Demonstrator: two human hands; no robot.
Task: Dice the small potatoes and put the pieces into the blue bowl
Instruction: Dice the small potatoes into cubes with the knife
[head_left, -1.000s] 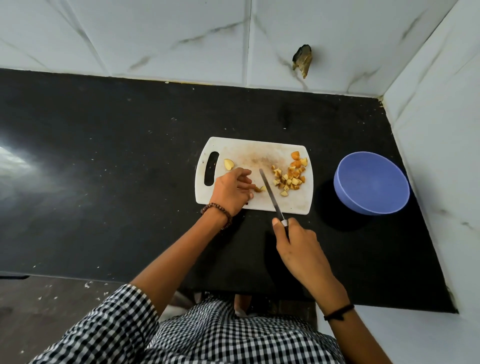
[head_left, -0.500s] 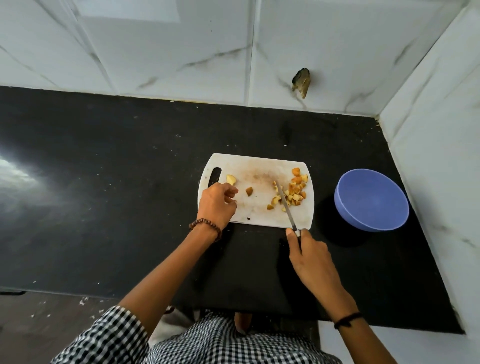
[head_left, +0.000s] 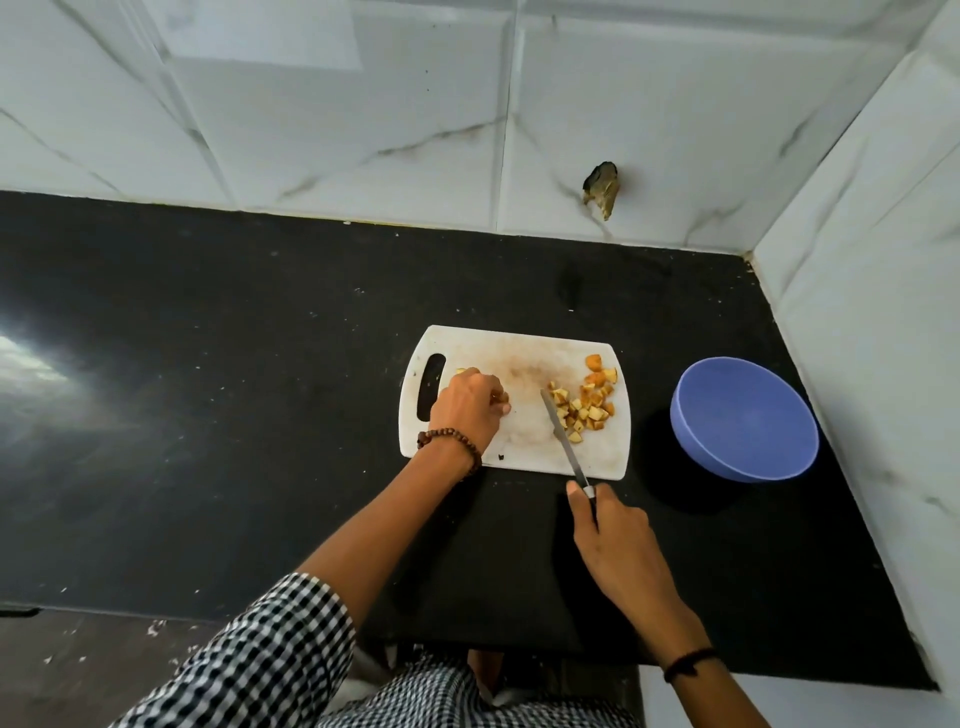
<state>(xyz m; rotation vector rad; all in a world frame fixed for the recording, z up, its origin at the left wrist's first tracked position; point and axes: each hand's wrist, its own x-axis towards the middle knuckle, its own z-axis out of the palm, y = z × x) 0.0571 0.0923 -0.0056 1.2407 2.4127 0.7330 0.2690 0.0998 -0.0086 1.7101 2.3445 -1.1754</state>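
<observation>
A white cutting board (head_left: 519, 358) lies on the black counter. Diced potato pieces (head_left: 587, 402) are piled at its right end. My right hand (head_left: 613, 540) grips the handle of a knife (head_left: 563, 436), whose blade lies on the board against the left side of the pile. My left hand (head_left: 467, 410) rests on the board's left part with its fingers curled over an uncut potato piece (head_left: 461, 371); only a yellow edge of it shows. The blue bowl (head_left: 743, 421) stands right of the board with nothing in it.
White marble tiles rise behind the counter and along its right side, close to the bowl. A rough hole (head_left: 602, 189) breaks the back wall. The counter's front edge runs just below my right hand.
The knife has moved right and pushed the loose pieces into the pile. My left hand has shifted left, from the board's middle onto the potato piece by the handle hole.
</observation>
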